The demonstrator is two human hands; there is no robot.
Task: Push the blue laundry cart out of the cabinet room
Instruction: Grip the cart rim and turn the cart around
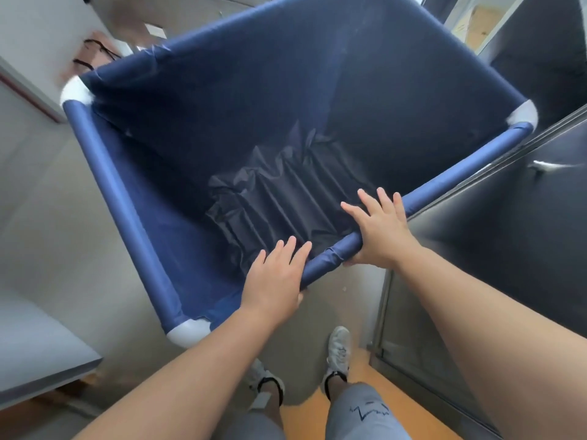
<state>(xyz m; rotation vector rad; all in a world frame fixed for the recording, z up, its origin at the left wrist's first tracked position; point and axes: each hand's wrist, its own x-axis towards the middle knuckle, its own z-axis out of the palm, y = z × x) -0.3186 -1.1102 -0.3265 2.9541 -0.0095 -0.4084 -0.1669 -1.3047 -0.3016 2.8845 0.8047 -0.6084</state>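
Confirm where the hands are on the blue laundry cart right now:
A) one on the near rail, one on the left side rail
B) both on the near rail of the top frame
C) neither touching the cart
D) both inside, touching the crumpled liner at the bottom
B: the left hand and the right hand both rest on the near rail of the blue laundry cart, palms on the tube with fingers extended over it.

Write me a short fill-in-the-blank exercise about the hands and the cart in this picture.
1. Both hands rest on the near top rail of the ____ laundry cart.
2. The fingers of the left hand and right hand are ____, not curled around the rail.
3. The cart's corners are ____ in colour.

Missing words: blue; extended; white
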